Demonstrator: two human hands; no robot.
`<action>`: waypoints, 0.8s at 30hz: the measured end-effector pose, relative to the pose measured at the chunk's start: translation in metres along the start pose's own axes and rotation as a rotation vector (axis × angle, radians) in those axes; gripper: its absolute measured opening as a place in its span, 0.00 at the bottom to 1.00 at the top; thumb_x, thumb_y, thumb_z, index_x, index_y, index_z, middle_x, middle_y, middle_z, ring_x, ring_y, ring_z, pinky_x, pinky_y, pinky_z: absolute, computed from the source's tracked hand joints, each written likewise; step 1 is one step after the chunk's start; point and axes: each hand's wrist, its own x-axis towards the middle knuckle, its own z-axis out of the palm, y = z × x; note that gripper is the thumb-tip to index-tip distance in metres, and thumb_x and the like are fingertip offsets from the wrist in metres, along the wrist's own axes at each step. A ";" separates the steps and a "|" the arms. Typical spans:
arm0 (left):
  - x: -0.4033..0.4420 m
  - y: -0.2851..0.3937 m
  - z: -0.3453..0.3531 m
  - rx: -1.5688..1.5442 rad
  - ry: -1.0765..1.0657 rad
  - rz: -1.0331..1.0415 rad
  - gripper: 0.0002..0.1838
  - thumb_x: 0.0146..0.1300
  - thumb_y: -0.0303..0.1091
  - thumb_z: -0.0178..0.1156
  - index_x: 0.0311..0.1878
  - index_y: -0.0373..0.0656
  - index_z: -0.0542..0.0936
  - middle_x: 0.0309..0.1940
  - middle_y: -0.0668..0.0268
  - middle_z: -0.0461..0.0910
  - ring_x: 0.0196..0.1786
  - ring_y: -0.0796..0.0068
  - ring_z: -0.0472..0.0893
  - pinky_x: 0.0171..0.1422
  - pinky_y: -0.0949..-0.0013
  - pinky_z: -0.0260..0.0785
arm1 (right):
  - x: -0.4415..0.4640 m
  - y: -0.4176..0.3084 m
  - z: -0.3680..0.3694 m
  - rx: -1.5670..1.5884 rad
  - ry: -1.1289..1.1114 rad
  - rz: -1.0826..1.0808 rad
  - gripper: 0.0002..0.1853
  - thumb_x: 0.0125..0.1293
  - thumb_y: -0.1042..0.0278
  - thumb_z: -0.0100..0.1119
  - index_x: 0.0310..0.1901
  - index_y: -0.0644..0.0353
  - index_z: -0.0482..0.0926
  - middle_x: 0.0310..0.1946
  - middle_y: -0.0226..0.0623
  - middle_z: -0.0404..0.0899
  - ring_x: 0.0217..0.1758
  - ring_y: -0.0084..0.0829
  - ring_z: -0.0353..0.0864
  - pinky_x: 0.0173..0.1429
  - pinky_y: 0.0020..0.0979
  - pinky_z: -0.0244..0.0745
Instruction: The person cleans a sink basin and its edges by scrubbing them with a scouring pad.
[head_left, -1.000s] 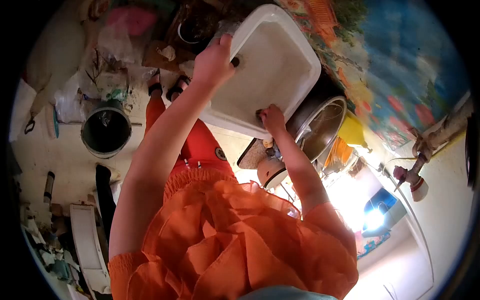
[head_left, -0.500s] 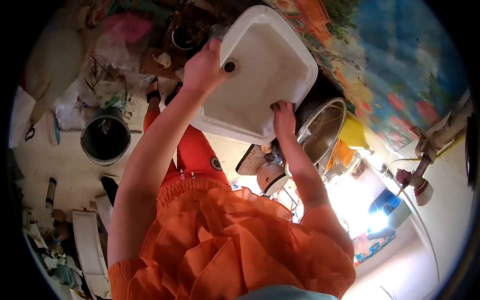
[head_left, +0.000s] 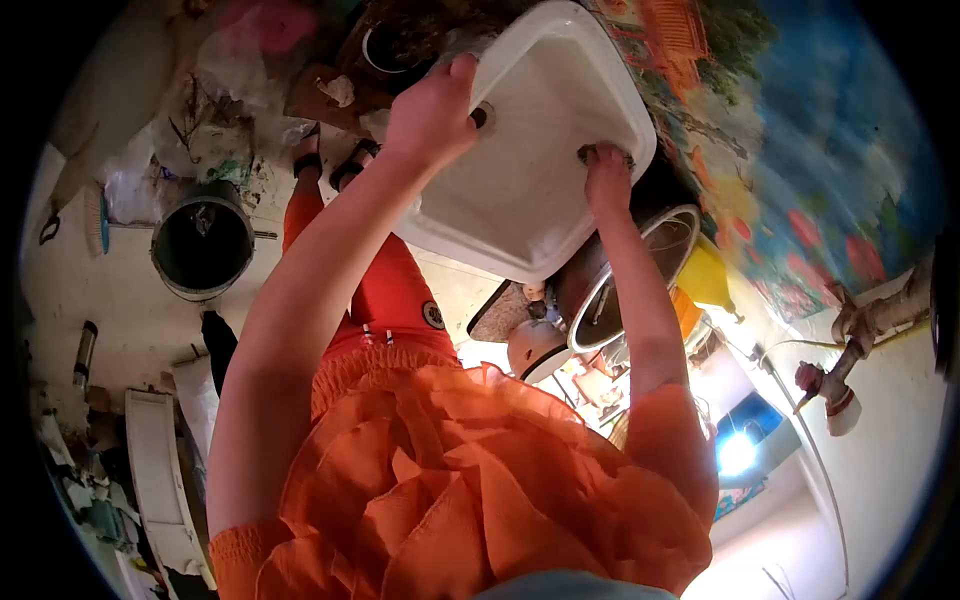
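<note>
Left hand [head_left: 430,115]: fingers curled on sink [head_left: 535,165] rim | right hand [head_left: 607,186]: fingers gripping dark pad [head_left: 584,155] (mostly hidden)

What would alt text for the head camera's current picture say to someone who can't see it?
A bare left hand holds the rim of a white, rectangular sink basin, while the bare right hand holds a small dark object inside it. A ruffled orange fabric top fills the foreground; a round dark bucket stands at left.
</note>
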 end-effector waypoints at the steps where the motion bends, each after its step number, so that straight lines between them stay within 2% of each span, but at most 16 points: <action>1: 0.002 0.000 -0.002 -0.001 0.001 0.003 0.22 0.45 0.26 0.56 0.46 0.41 0.64 0.44 0.53 0.74 0.44 0.48 0.75 0.42 0.52 0.69 | 0.006 -0.002 0.005 0.046 0.056 0.012 0.12 0.62 0.71 0.43 0.43 0.62 0.74 0.44 0.48 0.73 0.51 0.48 0.70 0.55 0.40 0.67; 2: 0.003 0.000 -0.002 0.005 -0.004 0.005 0.22 0.45 0.26 0.56 0.47 0.41 0.64 0.44 0.53 0.74 0.43 0.48 0.75 0.42 0.52 0.69 | 0.008 -0.004 0.010 0.091 0.108 0.027 0.11 0.61 0.71 0.44 0.42 0.62 0.74 0.43 0.49 0.73 0.50 0.48 0.70 0.54 0.41 0.68; 5: 0.004 -0.001 -0.002 0.003 -0.006 -0.005 0.23 0.45 0.25 0.56 0.47 0.41 0.64 0.44 0.53 0.74 0.43 0.48 0.76 0.42 0.52 0.69 | -0.068 -0.018 0.068 -0.030 0.231 -0.402 0.10 0.61 0.72 0.43 0.38 0.62 0.75 0.40 0.47 0.74 0.47 0.48 0.71 0.52 0.45 0.66; 8: 0.005 -0.002 -0.001 0.000 0.000 0.001 0.23 0.44 0.25 0.56 0.47 0.41 0.64 0.44 0.53 0.74 0.43 0.48 0.76 0.42 0.52 0.69 | -0.007 -0.016 0.015 -0.268 -0.032 -0.463 0.10 0.60 0.71 0.44 0.36 0.61 0.77 0.41 0.45 0.74 0.49 0.46 0.71 0.53 0.46 0.64; 9: 0.005 -0.001 -0.002 -0.002 0.003 0.006 0.23 0.44 0.25 0.56 0.47 0.41 0.64 0.44 0.53 0.74 0.43 0.48 0.76 0.42 0.52 0.69 | 0.031 0.009 0.034 -0.015 -0.013 -0.084 0.10 0.58 0.70 0.47 0.36 0.59 0.79 0.41 0.41 0.75 0.51 0.42 0.70 0.57 0.43 0.62; 11: 0.004 -0.003 -0.001 0.002 0.007 0.006 0.23 0.44 0.25 0.56 0.47 0.41 0.64 0.43 0.53 0.74 0.43 0.48 0.76 0.41 0.52 0.69 | 0.042 0.005 0.009 -0.425 0.295 -0.371 0.10 0.57 0.69 0.48 0.36 0.59 0.79 0.41 0.41 0.75 0.49 0.42 0.72 0.55 0.41 0.64; 14: 0.002 -0.002 0.000 0.006 -0.011 -0.004 0.23 0.44 0.26 0.56 0.47 0.41 0.64 0.43 0.53 0.74 0.43 0.48 0.76 0.41 0.52 0.69 | -0.015 -0.018 0.043 -0.301 -0.063 -0.283 0.10 0.57 0.69 0.48 0.35 0.59 0.79 0.40 0.42 0.75 0.49 0.41 0.72 0.54 0.41 0.66; 17: 0.005 0.001 -0.001 0.007 -0.005 -0.005 0.23 0.45 0.25 0.55 0.47 0.41 0.64 0.43 0.53 0.74 0.42 0.48 0.76 0.41 0.52 0.69 | -0.027 -0.020 0.056 0.002 -0.212 -0.256 0.11 0.57 0.70 0.48 0.39 0.58 0.79 0.39 0.41 0.76 0.49 0.38 0.73 0.53 0.40 0.67; 18: 0.005 0.000 -0.002 0.003 0.009 0.004 0.23 0.45 0.25 0.55 0.48 0.41 0.64 0.43 0.53 0.74 0.42 0.48 0.76 0.41 0.52 0.69 | 0.002 -0.011 0.040 -0.411 -0.247 -0.458 0.14 0.58 0.68 0.49 0.44 0.57 0.77 0.40 0.41 0.76 0.50 0.36 0.74 0.54 0.38 0.67; 22: 0.003 -0.002 -0.002 0.019 -0.030 -0.002 0.25 0.45 0.25 0.56 0.50 0.41 0.63 0.43 0.53 0.74 0.42 0.48 0.76 0.41 0.52 0.69 | 0.041 -0.021 0.011 -0.774 -0.247 -0.219 0.13 0.62 0.68 0.45 0.44 0.58 0.78 0.45 0.41 0.76 0.50 0.33 0.75 0.55 0.35 0.68; 24: 0.005 -0.004 -0.001 0.001 -0.018 -0.007 0.25 0.45 0.26 0.56 0.50 0.41 0.63 0.43 0.53 0.74 0.42 0.48 0.76 0.40 0.52 0.69 | -0.011 -0.019 0.101 -0.437 -0.210 -0.178 0.13 0.63 0.66 0.45 0.43 0.57 0.78 0.44 0.38 0.76 0.48 0.32 0.75 0.52 0.33 0.68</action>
